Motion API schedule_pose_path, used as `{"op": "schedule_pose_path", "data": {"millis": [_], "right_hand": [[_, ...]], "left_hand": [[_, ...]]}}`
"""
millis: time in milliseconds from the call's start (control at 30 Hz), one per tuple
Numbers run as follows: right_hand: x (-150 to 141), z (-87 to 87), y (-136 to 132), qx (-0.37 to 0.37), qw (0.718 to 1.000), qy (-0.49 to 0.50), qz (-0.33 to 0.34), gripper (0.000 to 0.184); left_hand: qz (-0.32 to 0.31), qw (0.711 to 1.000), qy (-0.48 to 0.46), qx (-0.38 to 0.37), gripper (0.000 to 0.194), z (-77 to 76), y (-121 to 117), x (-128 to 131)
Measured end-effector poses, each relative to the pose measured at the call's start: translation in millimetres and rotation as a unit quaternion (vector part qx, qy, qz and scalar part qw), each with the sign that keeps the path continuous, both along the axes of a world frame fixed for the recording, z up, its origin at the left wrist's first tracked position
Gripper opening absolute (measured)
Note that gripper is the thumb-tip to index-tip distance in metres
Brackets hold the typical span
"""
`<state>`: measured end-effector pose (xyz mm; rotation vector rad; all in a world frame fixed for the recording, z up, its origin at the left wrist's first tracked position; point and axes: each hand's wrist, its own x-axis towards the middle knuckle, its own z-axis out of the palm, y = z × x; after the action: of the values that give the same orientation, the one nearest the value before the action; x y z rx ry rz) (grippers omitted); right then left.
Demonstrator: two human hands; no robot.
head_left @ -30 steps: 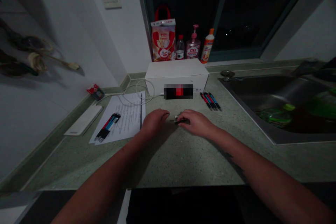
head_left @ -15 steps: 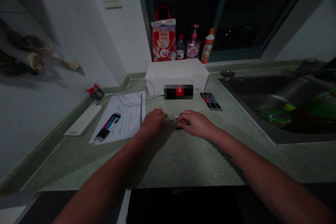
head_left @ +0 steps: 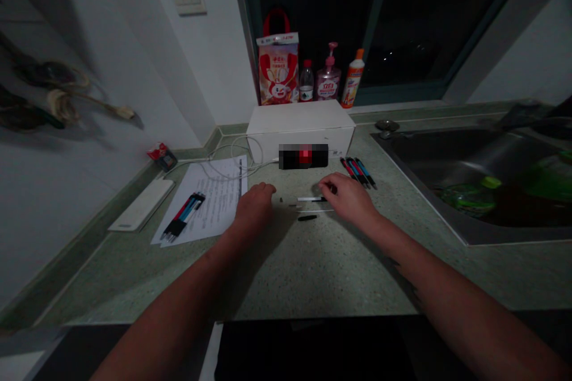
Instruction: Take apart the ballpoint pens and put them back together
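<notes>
Head view: left hand [head_left: 254, 208] and right hand [head_left: 351, 199] apart, both palm-down on a speckled green countertop [head_left: 313, 268], neither clamped on anything. Between them, small pen parts [head_left: 311, 199] lying loose, among them a short black piece [head_left: 307, 218]. Just beyond the right hand, a row of pens [head_left: 358, 171]. Left of the left hand, a printed sheet [head_left: 223, 202] under two more pens [head_left: 182, 216]. Farther back, a white cardboard box [head_left: 299, 122], partly blurred. To the right, a steel sink [head_left: 465, 155].

Head-worn camera, facing forward and down, close above left hand [head_left: 254, 208] and right hand [head_left: 349, 197].
</notes>
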<state>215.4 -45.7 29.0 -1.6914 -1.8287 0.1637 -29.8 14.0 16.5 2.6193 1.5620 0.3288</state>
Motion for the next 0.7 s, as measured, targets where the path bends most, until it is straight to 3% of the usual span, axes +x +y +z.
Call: {"op": "schedule_pose_path", "data": {"millis": [133, 367, 500, 700], "right_hand": [[-3.1, 0.4, -0.7, -0.016, 1.0, -0.004, 0.021, 0.019], [-10.4, 1.3, -4.6, -0.065, 0.991, -0.033, 0.113, 0.013], [-12.1, -1.4, -6.6, -0.086, 0.978, -0.058, 0.181, 0.006], [-12.8, -8.3, -5.6, -0.109, 0.966, -0.086, 0.22, 0.008]], "left_hand": [[-0.003, 1.0, -0.019, -0.013, 0.039, 0.2, -2.2, 3.5], [-0.03, 0.998, -0.046, -0.02, 0.033, 5.0, -12.9, 12.5], [-0.034, 0.998, -0.034, -0.03, 0.025, 2.0, -10.1, 12.0], [-0.028, 0.998, -0.04, -0.036, 0.022, 5.0, -7.4, 13.4]]}}
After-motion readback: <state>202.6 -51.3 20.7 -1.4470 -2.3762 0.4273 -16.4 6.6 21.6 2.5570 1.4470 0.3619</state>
